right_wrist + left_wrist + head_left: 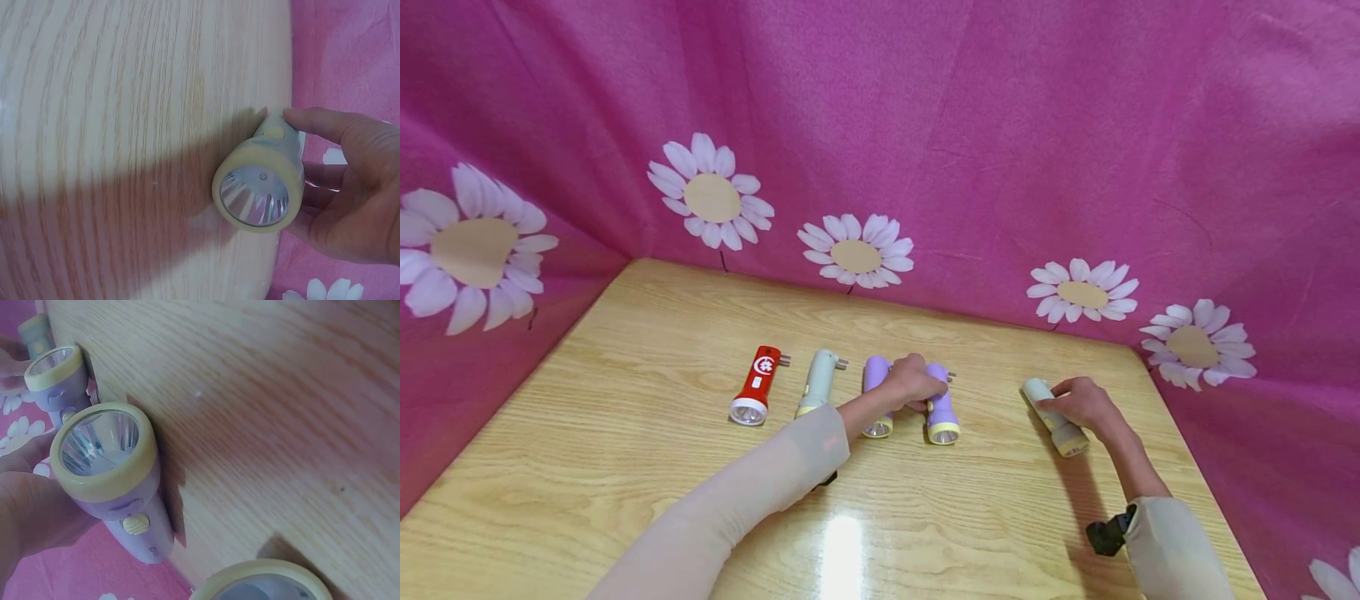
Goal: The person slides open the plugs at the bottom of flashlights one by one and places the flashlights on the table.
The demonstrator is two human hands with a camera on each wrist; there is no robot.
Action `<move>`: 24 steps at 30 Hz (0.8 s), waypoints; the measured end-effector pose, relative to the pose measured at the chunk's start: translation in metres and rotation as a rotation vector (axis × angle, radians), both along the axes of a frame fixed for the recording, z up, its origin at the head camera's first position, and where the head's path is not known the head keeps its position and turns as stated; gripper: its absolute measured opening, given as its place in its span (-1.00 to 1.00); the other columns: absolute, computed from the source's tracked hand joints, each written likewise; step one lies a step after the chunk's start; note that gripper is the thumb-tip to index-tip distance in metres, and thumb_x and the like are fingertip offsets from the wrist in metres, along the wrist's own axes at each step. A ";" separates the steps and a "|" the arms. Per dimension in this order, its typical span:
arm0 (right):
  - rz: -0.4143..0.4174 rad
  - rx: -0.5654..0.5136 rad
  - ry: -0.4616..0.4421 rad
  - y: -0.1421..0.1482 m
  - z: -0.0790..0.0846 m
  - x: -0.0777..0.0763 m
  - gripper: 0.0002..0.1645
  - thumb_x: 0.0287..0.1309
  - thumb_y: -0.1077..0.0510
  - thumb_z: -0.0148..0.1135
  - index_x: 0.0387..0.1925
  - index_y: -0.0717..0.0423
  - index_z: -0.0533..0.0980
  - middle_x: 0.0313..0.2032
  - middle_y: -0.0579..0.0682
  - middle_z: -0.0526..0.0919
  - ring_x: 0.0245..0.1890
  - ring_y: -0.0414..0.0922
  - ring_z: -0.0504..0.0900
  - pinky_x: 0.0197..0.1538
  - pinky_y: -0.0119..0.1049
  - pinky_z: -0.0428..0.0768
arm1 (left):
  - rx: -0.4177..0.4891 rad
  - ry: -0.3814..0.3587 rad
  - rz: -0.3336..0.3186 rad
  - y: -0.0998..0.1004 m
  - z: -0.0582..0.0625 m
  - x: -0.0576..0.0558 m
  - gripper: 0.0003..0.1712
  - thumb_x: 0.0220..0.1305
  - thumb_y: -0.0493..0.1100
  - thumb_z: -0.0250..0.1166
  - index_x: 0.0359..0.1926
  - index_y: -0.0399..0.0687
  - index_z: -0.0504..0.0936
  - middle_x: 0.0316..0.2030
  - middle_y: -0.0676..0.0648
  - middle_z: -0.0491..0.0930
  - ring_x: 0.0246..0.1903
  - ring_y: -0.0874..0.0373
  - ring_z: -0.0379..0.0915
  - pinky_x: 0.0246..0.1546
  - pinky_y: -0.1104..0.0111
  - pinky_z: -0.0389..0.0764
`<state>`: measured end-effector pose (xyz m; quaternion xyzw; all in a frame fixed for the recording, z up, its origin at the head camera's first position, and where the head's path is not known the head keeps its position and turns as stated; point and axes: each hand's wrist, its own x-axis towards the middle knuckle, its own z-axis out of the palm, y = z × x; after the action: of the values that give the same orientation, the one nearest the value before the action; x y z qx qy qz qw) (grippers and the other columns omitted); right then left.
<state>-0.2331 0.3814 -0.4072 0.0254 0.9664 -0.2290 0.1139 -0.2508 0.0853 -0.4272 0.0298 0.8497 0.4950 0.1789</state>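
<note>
Between two purple flashlights, my left hand (912, 382) reaches across and pinches the right-hand purple flashlight (943, 423) at its body, thumb on the near side. The other purple flashlight (876, 373) lies just left of this hand, partly behind the wrist; its yellow-rimmed head (106, 450) looms large in the left wrist view. Farther right, my right hand (1084, 403) grips a pale green flashlight (1051, 417) from its right side. In the right wrist view, the thumb is near the switch of this green flashlight (259, 187), with other fingers partly hidden behind it.
Left of the hands lie a red flashlight (758, 385) with a white head and another pale green flashlight (820, 379), its head partly covered by my left sleeve. Plug prongs stick out from several flashlights. A pink flowered cloth (955, 167) surrounds the wooden table (625, 400).
</note>
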 end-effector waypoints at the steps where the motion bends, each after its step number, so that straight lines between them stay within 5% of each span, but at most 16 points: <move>1: 0.001 0.006 0.001 0.000 0.000 0.000 -0.40 0.15 0.03 0.38 -0.03 0.53 0.53 -0.24 0.28 0.62 -0.42 -0.05 0.56 -0.45 -0.28 0.57 | -0.013 0.006 -0.005 0.000 0.000 0.000 -0.78 0.10 -0.29 0.38 -0.50 -0.22 0.47 -0.51 -0.12 0.52 -0.58 0.07 0.60 -0.54 0.36 0.69; 12: -0.004 0.016 -0.004 0.004 -0.003 0.002 -0.40 0.20 0.05 0.34 -0.01 0.57 0.52 -0.16 0.36 0.62 -0.37 -0.01 0.59 -0.41 -0.22 0.61 | -0.095 0.044 -0.027 0.002 0.002 0.001 -0.81 0.10 -0.27 0.38 -0.48 -0.25 0.52 -0.54 -0.13 0.54 -0.62 0.10 0.57 -0.60 0.39 0.66; 24: -0.048 -0.109 -0.019 -0.004 0.000 0.007 -0.30 0.25 0.02 0.32 0.11 0.59 0.44 -0.09 0.36 0.60 -0.38 -0.09 0.57 -0.38 -0.28 0.60 | -0.142 0.073 -0.023 -0.004 0.005 0.000 -0.66 0.25 -0.11 0.32 -0.58 -0.11 0.42 -0.56 -0.14 0.61 -0.61 0.08 0.56 -0.68 0.42 0.50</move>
<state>-0.2262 0.3771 -0.4069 0.0443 0.9505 -0.2836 0.1188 -0.2507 0.0811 -0.4221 0.0448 0.8883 0.4298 0.1554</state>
